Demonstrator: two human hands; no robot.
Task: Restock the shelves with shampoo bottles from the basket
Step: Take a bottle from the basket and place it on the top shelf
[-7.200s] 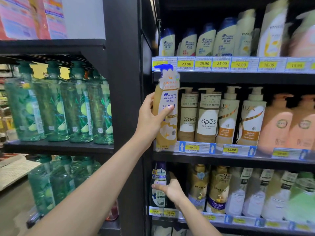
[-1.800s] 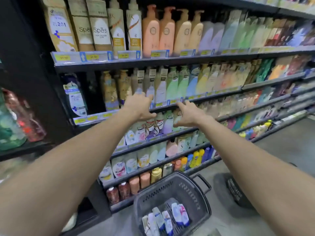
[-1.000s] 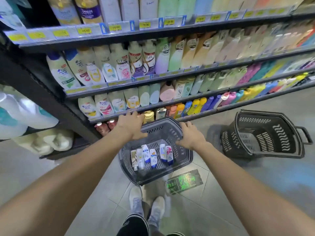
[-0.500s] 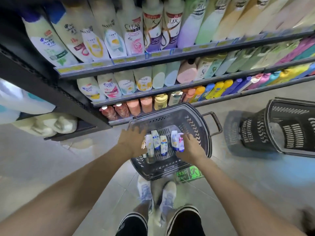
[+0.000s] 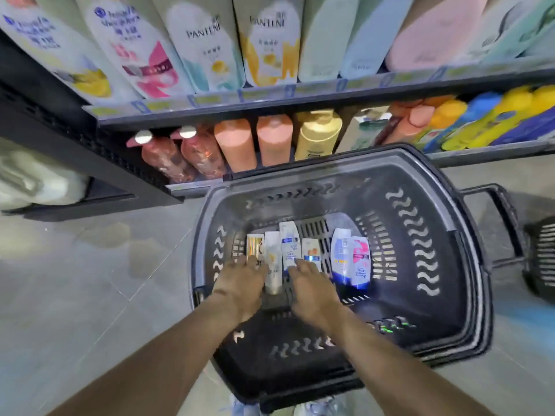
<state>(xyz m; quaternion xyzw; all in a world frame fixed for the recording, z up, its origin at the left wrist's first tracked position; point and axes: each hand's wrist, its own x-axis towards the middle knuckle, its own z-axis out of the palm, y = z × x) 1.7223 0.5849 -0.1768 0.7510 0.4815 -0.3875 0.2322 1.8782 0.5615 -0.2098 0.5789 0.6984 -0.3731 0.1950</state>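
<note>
A dark plastic basket (image 5: pixel 468 265) stands on the floor in front of the shelves, with several small shampoo bottles lying in a row on its bottom. My left hand (image 5: pixel 240 280) reaches down inside, fingers over a gold-striped bottle (image 5: pixel 254 246) and beside a white Pantene bottle (image 5: pixel 272 259). My right hand (image 5: pixel 310 286) is next to it, fingertips at a white-and-blue bottle (image 5: pixel 289 243) and a small orange-labelled bottle (image 5: pixel 311 250). Whether either hand grips anything is hidden. Two more bottles (image 5: pixel 350 258) lie to the right, untouched.
The bottom shelf (image 5: pixel 300 178) holds brown, orange and yellow bottles just behind the basket. The shelf above (image 5: pixel 270 100) carries large Pantene and Head & Shoulders bottles. A second dark basket (image 5: pixel 540 256) sits at the right edge. Grey tiled floor lies to the left.
I have bent lower, so the basket fills the view. Both hands have gone from the basket's rim down to the row of bottles on its bottom.
</note>
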